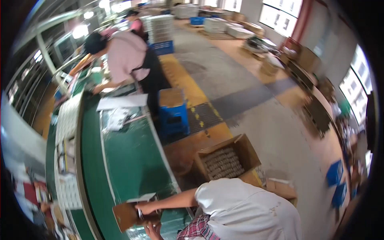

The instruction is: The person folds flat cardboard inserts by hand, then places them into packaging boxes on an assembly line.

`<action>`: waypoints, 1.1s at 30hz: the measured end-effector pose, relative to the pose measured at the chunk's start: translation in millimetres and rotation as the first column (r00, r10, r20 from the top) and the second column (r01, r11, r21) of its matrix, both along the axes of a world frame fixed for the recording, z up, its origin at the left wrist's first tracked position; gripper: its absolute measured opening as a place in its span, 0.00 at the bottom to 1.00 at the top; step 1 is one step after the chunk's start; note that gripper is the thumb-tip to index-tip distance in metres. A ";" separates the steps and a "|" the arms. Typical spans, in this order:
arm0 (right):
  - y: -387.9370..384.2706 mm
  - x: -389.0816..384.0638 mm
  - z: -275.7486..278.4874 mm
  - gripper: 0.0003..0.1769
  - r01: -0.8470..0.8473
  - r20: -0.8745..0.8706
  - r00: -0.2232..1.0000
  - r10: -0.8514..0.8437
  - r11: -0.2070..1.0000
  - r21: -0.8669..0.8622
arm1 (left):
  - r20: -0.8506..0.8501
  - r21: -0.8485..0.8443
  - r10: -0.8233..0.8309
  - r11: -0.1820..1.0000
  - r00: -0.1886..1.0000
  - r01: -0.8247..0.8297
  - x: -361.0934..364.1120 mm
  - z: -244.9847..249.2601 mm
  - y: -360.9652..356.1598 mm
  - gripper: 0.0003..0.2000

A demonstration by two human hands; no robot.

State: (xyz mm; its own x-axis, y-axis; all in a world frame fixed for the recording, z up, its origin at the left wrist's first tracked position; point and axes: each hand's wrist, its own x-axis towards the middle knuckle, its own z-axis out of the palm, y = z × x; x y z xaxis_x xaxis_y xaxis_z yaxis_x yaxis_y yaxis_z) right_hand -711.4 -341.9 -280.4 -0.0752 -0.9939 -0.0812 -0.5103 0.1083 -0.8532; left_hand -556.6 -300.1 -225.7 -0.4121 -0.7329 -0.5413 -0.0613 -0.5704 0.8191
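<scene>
At the bottom, a small open brown cardboard box [123,216] is over the green conveyor belt [134,174]. My right hand [146,208] reaches in from the right and grips the box at its right side, beside dark and white parts too blurred to name. Just below, my left hand [152,230] has its fingers curled up against the near side of the same box. A pale flap or sheet [145,198] shows behind the box. My white sleeve and plaid garment fill the lower right.
A large carton [250,154] with rows of wrapped items stands beside the belt. Farther along, a person in pink [126,54] works by a blue stool [173,116]. White sheets and plastic bags [118,118] lie on the belt. White trays [68,120] line its left side.
</scene>
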 end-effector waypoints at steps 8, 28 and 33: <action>-8.9 10.2 10.5 0.11 0.300 0.396 0.843 -0.364 0.929 0.217 | 0.073 -0.027 -0.140 0.989 0.987 0.142 -30.1 5.5 -12.2 0.23; 23.8 8.2 43.1 0.12 0.331 0.621 0.561 -0.547 0.836 0.437 | 0.083 -0.017 -0.210 0.977 0.974 0.212 -25.4 4.7 -8.2 0.20; 21.5 8.8 37.0 0.11 0.296 0.676 0.521 -0.521 0.853 0.429 | 0.073 -0.022 -0.208 0.977 0.975 0.210 -16.1 3.6 -4.7 0.19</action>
